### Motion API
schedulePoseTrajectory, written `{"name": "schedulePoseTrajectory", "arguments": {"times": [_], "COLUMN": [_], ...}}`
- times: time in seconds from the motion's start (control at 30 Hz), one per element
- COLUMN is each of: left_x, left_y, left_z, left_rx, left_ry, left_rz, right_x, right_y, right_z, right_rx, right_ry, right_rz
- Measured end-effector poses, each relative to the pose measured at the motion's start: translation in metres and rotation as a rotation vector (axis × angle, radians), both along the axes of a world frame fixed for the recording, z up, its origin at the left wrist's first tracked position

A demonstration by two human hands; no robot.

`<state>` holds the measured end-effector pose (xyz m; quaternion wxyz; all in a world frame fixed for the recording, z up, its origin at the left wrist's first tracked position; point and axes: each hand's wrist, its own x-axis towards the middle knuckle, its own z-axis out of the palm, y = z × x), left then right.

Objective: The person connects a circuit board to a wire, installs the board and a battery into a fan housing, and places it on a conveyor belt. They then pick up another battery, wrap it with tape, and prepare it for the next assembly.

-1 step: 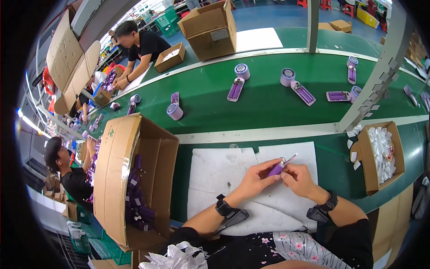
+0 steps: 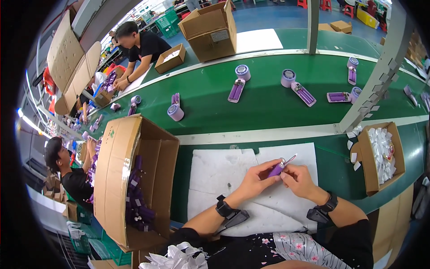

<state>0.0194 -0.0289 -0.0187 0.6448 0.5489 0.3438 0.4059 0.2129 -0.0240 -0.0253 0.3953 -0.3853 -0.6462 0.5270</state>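
Note:
My left hand [image 2: 256, 180] holds a purple cylindrical battery [image 2: 276, 170] between thumb and fingers, tilted with its upper end away from me. At that end sit a metallic tip and a short thin wire lead [image 2: 291, 158]. The thumb and forefinger of my right hand [image 2: 301, 181] are closed against the battery's right side, close to the lead; exactly what they pinch is partly hidden. Both hands are above a white foam mat [image 2: 210, 172] on the green bench.
A tall carton [image 2: 116, 179] of purple batteries [image 2: 139, 210] stands at left. At right is a small carton [image 2: 371, 177] of white pieces [image 2: 382, 150]. Beyond a pale rail [image 2: 251, 133], several purple parts lie on a green belt [image 2: 206, 112]. A metal post [image 2: 371, 85] rises at right. Co-workers sit at left.

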Motion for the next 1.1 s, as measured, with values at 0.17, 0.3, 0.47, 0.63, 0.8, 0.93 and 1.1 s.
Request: {"name": "schedulePoseTrajectory", "arguments": {"times": [0.17, 0.3, 0.47, 0.63, 0.8, 0.93, 1.1], "left_x": [-0.0001, -0.0008, 0.0003, -0.0003, 0.0000, 0.0014, -0.0001], "left_y": [0.0004, 0.0024, 0.0005, 0.0033, 0.0029, 0.0022, 0.0043], "left_z": [-0.0040, -0.0024, -0.0045, -0.0059, -0.0068, -0.0099, -0.0070], "left_rx": [0.012, -0.023, 0.020, 0.010, 0.006, 0.067, 0.050], "left_ry": [-0.036, 0.032, -0.018, 0.004, 0.007, -0.022, 0.005], "left_rz": [0.014, 0.021, 0.039, 0.040, 0.036, 0.032, 0.026], "right_x": [-0.0008, -0.0007, -0.0007, -0.0005, -0.0001, -0.0004, -0.0013], "right_y": [-0.0003, 0.0017, 0.0003, 0.0029, 0.0027, 0.0007, 0.0031], "right_z": [0.0018, 0.0014, 0.0003, -0.0017, -0.0009, -0.0041, -0.0067], "right_rx": [-0.031, -0.045, -0.071, -0.092, -0.093, -0.099, -0.049], "right_ry": [0.006, 0.035, 0.052, 0.085, 0.080, 0.086, 0.037], "right_rz": [0.004, 0.021, 0.037, 0.050, 0.040, 0.028, 0.013]}}
